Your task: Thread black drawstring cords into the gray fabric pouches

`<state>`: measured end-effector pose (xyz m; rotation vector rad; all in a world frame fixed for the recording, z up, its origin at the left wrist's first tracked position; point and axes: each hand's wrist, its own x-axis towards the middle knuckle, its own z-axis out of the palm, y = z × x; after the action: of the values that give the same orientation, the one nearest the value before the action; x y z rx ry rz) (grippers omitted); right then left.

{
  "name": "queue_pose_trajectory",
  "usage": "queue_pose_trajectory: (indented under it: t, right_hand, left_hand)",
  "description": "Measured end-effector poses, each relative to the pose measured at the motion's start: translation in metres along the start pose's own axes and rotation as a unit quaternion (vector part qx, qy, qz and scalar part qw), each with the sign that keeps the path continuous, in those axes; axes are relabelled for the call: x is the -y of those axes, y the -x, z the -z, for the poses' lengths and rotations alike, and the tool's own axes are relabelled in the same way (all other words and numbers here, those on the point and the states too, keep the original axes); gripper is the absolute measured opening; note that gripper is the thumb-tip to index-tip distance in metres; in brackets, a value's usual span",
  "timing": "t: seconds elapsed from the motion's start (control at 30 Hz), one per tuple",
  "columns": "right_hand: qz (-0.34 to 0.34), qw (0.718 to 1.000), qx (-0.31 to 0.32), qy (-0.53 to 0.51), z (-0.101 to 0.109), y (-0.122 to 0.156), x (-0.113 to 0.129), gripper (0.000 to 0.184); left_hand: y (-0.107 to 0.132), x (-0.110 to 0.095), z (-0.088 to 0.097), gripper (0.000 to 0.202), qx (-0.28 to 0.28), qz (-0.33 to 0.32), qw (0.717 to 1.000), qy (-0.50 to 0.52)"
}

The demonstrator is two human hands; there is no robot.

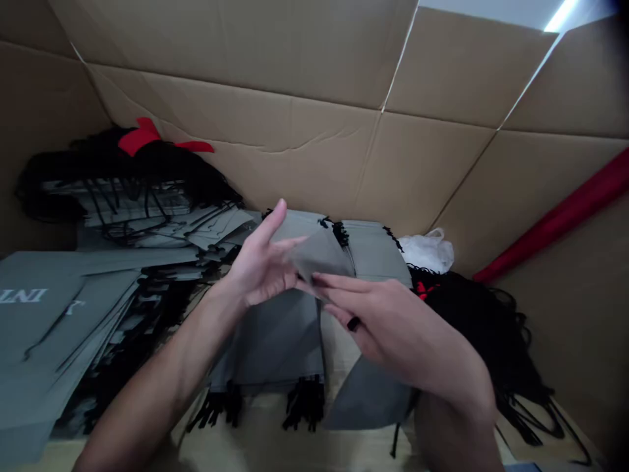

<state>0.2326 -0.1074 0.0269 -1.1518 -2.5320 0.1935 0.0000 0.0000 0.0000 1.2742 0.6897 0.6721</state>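
Observation:
A small grey paper bag (322, 257) with black cord handles is held up between both hands over the work surface. My left hand (260, 262) has its palm turned up and its fingers partly spread, with the fingertips against the bag's left side. My right hand (388, 321), with a dark ring on one finger, has its fingers pressed along the bag's lower right edge. Below the hands lies a stack of flat grey bags (280, 347) with black cords hanging off the near edge.
Piles of grey bags (59, 328) fill the left side, with a heap of black cords and a red ribbon (142, 137) behind. More black cords (481, 321) and a white plastic wrap (427, 250) lie at right. Cardboard walls (295, 144) surround everything, and a red roll (565, 213) leans at right.

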Motion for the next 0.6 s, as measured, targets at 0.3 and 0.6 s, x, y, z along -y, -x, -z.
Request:
queue_pose_trajectory:
  t: [0.3,0.6]
  right_hand:
    - [-0.021,0.987,-0.157,-0.014,0.006,0.002,-0.016,0.059]
    - [-0.077,0.97,-0.192,-0.124,0.028,0.007,-0.052,0.024]
  left_hand:
    - [0.008,-0.005,0.018,0.048,-0.158,-0.124,0.974,-0.107]
    - [0.054,-0.035,0.042,0.045,-0.122,-0.253,0.905,-0.32]
